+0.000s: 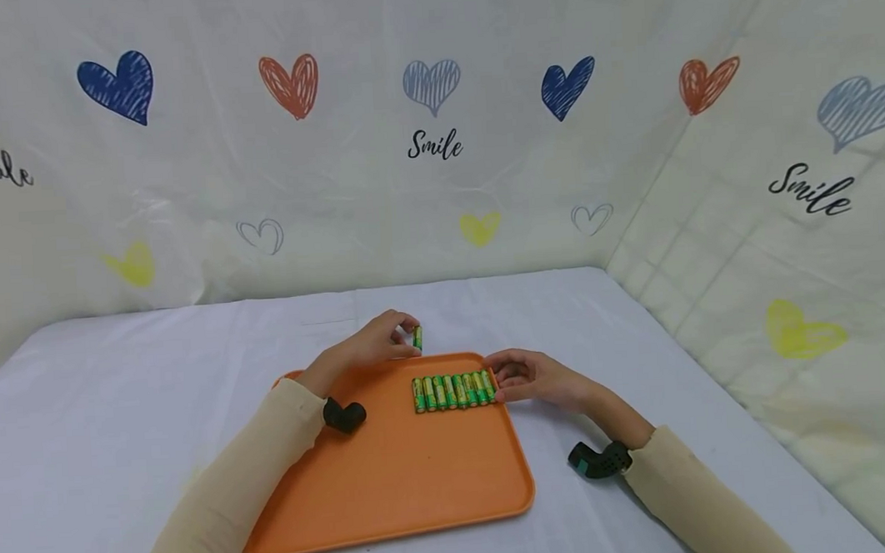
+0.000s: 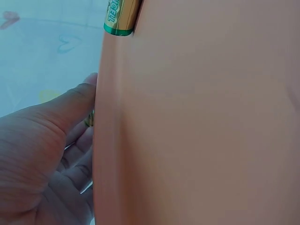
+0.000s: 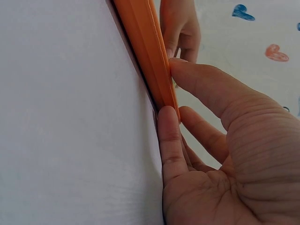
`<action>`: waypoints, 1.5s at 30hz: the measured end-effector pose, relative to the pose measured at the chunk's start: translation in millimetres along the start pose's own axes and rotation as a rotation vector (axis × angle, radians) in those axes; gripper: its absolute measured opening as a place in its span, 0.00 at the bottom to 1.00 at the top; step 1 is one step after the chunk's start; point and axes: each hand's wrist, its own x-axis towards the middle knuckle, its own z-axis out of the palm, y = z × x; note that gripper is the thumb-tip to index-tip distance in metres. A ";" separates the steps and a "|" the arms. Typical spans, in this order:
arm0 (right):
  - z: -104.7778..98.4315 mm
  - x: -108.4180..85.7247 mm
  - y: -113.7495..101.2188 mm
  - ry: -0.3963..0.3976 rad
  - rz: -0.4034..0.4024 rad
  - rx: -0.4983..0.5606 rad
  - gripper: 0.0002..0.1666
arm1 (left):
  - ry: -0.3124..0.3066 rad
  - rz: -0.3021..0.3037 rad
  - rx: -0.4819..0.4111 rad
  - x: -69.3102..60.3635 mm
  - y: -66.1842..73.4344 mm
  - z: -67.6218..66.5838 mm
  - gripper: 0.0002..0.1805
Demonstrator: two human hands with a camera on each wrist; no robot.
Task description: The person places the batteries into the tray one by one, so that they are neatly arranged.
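Observation:
Past the far rim of the orange tray (image 1: 393,479), my left hand (image 1: 374,340) pinches a green and gold battery (image 1: 418,338) between thumb and fingers. Only a small piece of that battery (image 2: 89,119) shows in the left wrist view, behind the rim. A row of several matching batteries (image 1: 454,391) lies side by side in the tray's far right corner. My right hand (image 1: 534,379) grips the rim at that corner, beside the last battery of the row. In the right wrist view, its thumb and fingers (image 3: 169,129) touch the tray wall (image 3: 147,51).
A white cloth (image 1: 120,427) covers the table under the tray. Behind and to the right stand pale hangings (image 1: 363,189) printed with hearts and the word "Smile". Dark wrist cameras (image 1: 601,460) sit on both wrists, the left one above the tray.

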 end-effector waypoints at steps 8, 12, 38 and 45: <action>1.4 0.0 -1.3 0.000 0.005 -0.002 0.36 | 0.055 -0.011 0.010 -10.0 -3.5 -1.8 0.30; 1.5 -0.5 -1.9 0.003 0.007 0.001 0.36 | 0.069 0.009 0.018 -13.7 -6.6 -2.4 0.29; -0.8 1.1 3.4 0.001 0.009 0.008 0.37 | 0.061 0.095 0.071 -45.6 4.6 4.2 0.29; -0.8 0.4 1.3 0.004 0.011 0.010 0.37 | 0.073 0.082 0.098 -56.5 9.4 9.3 0.30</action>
